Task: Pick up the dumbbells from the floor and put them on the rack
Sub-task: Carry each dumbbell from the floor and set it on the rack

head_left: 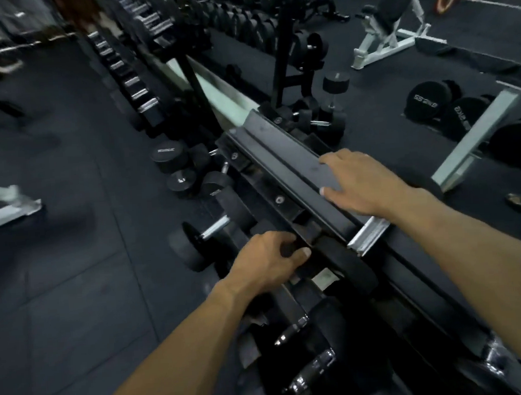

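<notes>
A black dumbbell rack (pixel 281 155) runs diagonally from the centre to the bottom right, against a mirror. My left hand (pixel 266 260) is curled around a dark dumbbell (pixel 348 263) at the rack's front rail; the handle is hidden under my fingers. My right hand (pixel 361 182) lies flat on the rack's top rail, fingers spread, holding nothing. A dumbbell with a chrome handle (pixel 213 228) lies on the floor beside the rack. Two more dumbbells (pixel 170 156) stand there, further back. Racked dumbbells (pixel 310 351) fill the lower tier near me.
Dark rubber floor tiles (pixel 71 241) spread to the left. A white bench frame (pixel 4 209) sits at the left edge. A long rack of dumbbells (pixel 140 82) runs into the distance. The mirror on the right reflects a bench (pixel 389 34) and large dumbbells (pixel 425 102).
</notes>
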